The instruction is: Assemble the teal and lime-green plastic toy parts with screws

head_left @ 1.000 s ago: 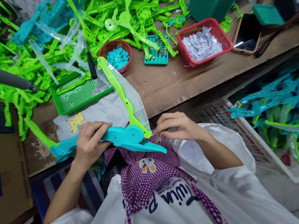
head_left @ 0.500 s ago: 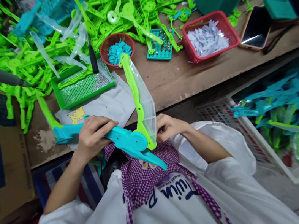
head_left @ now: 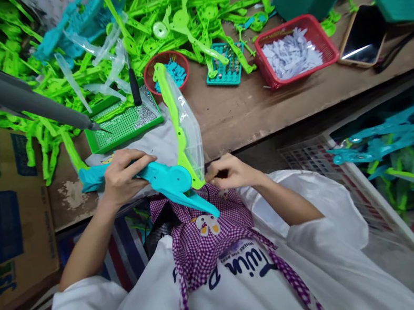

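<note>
My left hand (head_left: 125, 177) is closed around a turquoise plastic part (head_left: 171, 180) with a round disc at its joint. Joined near that disc, a lime-green plastic arm (head_left: 174, 123) stands up, with a clear plastic piece (head_left: 188, 126) along its right side. My right hand (head_left: 232, 172) is pinched at the lower end of the green arm. What lies between its fingertips is too small to make out. Another green arm (head_left: 73, 149) extends from the turquoise part's left end, over the table edge.
A long grey tool (head_left: 15, 92) with a thin tip reaches over a green tray (head_left: 123, 135) of small metal pieces. Green parts (head_left: 183, 20) heap behind. Red baskets (head_left: 327, 51) hold small parts. A white crate (head_left: 408, 231) with turquoise and green parts stands at right.
The held assembly has moved up and slightly left, its green arm now overlapping the small round basket. My right hand has shifted toward the arm's lower end. The grey tool reaches further over the tray.
</note>
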{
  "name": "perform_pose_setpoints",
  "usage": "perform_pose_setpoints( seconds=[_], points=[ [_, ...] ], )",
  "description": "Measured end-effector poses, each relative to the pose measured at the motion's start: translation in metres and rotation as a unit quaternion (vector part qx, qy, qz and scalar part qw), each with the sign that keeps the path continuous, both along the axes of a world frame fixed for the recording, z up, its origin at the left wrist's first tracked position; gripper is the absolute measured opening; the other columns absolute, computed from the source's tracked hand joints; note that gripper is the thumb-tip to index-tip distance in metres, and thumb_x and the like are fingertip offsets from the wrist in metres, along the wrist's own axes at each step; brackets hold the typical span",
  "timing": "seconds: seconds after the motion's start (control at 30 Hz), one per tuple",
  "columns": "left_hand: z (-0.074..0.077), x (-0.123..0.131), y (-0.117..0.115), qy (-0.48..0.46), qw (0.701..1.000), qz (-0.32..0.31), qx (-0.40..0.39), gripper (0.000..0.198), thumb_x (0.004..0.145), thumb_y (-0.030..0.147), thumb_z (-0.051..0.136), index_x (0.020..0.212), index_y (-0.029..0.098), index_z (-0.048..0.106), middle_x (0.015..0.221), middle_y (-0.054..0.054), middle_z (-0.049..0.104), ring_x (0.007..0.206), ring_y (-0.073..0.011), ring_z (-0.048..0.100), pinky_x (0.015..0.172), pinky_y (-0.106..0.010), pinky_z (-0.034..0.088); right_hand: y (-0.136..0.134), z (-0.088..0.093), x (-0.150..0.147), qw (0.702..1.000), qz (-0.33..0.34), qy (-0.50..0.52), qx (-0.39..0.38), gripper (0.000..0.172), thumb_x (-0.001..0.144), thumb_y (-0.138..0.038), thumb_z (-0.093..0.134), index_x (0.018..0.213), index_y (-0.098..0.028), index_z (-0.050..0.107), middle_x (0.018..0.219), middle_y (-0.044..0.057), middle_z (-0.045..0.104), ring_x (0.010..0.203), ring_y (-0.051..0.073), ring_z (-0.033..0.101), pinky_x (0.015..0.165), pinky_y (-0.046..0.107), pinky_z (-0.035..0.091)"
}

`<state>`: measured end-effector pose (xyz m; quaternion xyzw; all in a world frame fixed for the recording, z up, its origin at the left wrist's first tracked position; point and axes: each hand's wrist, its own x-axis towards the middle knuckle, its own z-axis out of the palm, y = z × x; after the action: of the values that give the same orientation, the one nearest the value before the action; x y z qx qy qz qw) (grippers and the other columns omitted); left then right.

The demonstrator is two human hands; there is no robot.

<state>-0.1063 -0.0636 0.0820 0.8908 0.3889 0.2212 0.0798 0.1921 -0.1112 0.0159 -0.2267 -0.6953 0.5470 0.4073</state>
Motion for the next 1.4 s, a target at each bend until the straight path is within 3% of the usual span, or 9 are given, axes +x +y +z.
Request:
perform_pose_setpoints(
  seconds=[0.2,0.4,0.63,0.73,0.87,0.93,1.03,1.13,1.4],
  points=[
    [-0.007,0.001,0.002,0.007,0.999,-0.034,-0.004,0.030,0.095,0.046,0.056,0.098,0.023,0.076,0.089,-0.009,0.074,0.082,-0.0218,0.068,0.079,-0.039,0.054,-0.016,0.008,0.007,0.989,-0.057,-0.047,0.128,0.016,0.086,-0.015,0.055,0.080,-0.017,0.070,0.055,-0.003,0.059,0.048,0.006,0.045,0.051,0.019,0.035],
    [-0.010,0.004,0.002,-0.003,0.995,-0.095,-0.008,0.020,0.095,0.035,0.059,0.101,0.023,0.075,0.094,-0.008,0.075,0.085,-0.0210,0.068,0.079,-0.037,0.052,0.006,-0.013,0.025,0.976,0.173,-0.042,-0.124,0.010,0.075,-0.023,0.064,0.072,-0.015,0.069,0.060,-0.002,0.065,0.051,0.007,0.053,0.049,0.018,0.040],
    [-0.029,0.010,0.021,0.037,0.995,-0.087,-0.018,0.025,0.085,0.022,0.065,0.108,0.024,0.075,0.101,-0.008,0.076,0.089,-0.0214,0.068,0.086,-0.039,0.049,0.025,-0.011,0.026,0.896,-0.250,0.138,-0.341,0.051,0.079,-0.071,0.058,0.090,-0.022,0.064,0.045,-0.012,0.036,0.036,0.005,0.016,0.037,0.022,0.012],
    [-0.034,0.017,0.016,0.071,0.993,-0.087,-0.035,0.036,0.079,0.017,0.069,0.114,0.026,0.074,0.108,-0.008,0.075,0.097,-0.0243,0.068,0.097,-0.046,0.045,0.054,0.003,0.001,0.905,-0.248,0.070,-0.339,0.057,0.064,-0.072,0.073,0.084,-0.019,0.065,0.052,-0.009,0.043,0.044,0.006,0.029,0.043,0.023,0.021],
    [-0.023,0.026,-0.037,-0.022,0.991,0.078,-0.102,0.047,0.080,0.020,0.076,0.126,0.024,0.067,0.125,-0.014,0.068,0.116,-0.0308,0.063,0.105,-0.052,0.042,0.077,0.009,-0.021,0.896,-0.259,0.049,-0.358,0.053,0.052,-0.064,0.082,0.071,-0.017,0.065,0.055,-0.007,0.044,0.054,0.009,0.041,0.051,0.025,0.031],
    [-0.021,0.036,-0.072,-0.184,0.940,0.134,-0.254,0.044,0.079,0.031,0.081,0.120,0.022,0.068,0.108,-0.011,0.073,0.098,-0.0246,0.068,0.091,-0.042,0.053,0.079,0.009,-0.022,0.896,-0.274,0.046,-0.348,0.051,0.055,-0.064,0.079,0.071,-0.017,0.065,0.055,-0.006,0.044,0.055,0.009,0.041,0.052,0.025,0.031],
    [-0.028,0.066,-0.104,-0.386,0.692,0.139,-0.595,0.046,0.073,0.045,0.086,0.106,0.017,0.069,0.092,-0.010,0.075,0.078,-0.0193,0.071,0.074,-0.032,0.057,0.077,0.012,-0.022,0.916,-0.261,0.020,-0.304,0.050,0.062,-0.066,0.075,0.072,-0.018,0.064,0.058,-0.006,0.043,0.056,0.009,0.040,0.053,0.025,0.029],
    [-0.038,0.099,-0.104,-0.530,0.507,0.215,-0.645,0.054,0.060,0.050,0.093,0.093,0.014,0.071,0.091,-0.010,0.076,0.083,-0.0210,0.073,0.078,-0.031,0.059,0.075,0.018,-0.024,0.932,-0.255,-0.005,-0.257,0.052,0.065,-0.069,0.073,0.069,-0.019,0.059,0.061,-0.005,0.043,0.057,0.008,0.037,0.053,0.026,0.027],
    [-0.036,0.112,-0.093,-0.588,0.393,0.278,-0.650,0.027,0.069,0.019,0.091,0.088,0.013,0.073,0.088,-0.005,0.077,0.081,-0.0174,0.076,0.073,-0.024,0.063,0.072,0.027,-0.022,0.943,-0.262,-0.052,-0.197,0.057,0.068,-0.074,0.070,0.068,-0.020,0.055,0.064,-0.004,0.042,0.062,0.010,0.036,0.056,0.026,0.029]
  ],
)
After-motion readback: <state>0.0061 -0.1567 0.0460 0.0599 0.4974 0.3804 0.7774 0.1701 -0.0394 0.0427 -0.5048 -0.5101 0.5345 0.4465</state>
